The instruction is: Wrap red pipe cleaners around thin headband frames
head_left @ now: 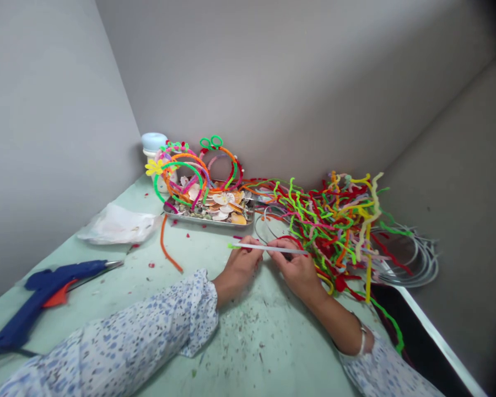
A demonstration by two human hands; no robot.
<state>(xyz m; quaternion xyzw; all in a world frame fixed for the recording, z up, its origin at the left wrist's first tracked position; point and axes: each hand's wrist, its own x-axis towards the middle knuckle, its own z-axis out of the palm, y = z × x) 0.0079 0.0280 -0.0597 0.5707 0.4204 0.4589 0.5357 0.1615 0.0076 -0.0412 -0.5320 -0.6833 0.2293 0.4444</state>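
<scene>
My left hand (240,270) is closed on a pale, narrow strip (279,249), its fingers pinched near the strip's left end. A bit of bright green fuzz shows at that end. My right hand (298,274) grips the same strip toward its right end, where red fuzz appears beside the fingers. The strip lies nearly level above the table, and the fingertips of both hands are partly hidden. Just behind the hands, a thin grey hoop (257,227) rests on the table. To the right, a heap of coloured pipe cleaners (314,212) comes close to my right hand.
A metal tray (209,221) holds seashells and several pipe-cleaner-wrapped headbands (202,171). A blue glue gun (37,298), a plastic bag (118,223) and an orange pipe cleaner (165,251) lie leftward. Grey hoops (424,264) and a black tray (413,331) are at right. Walls stand behind.
</scene>
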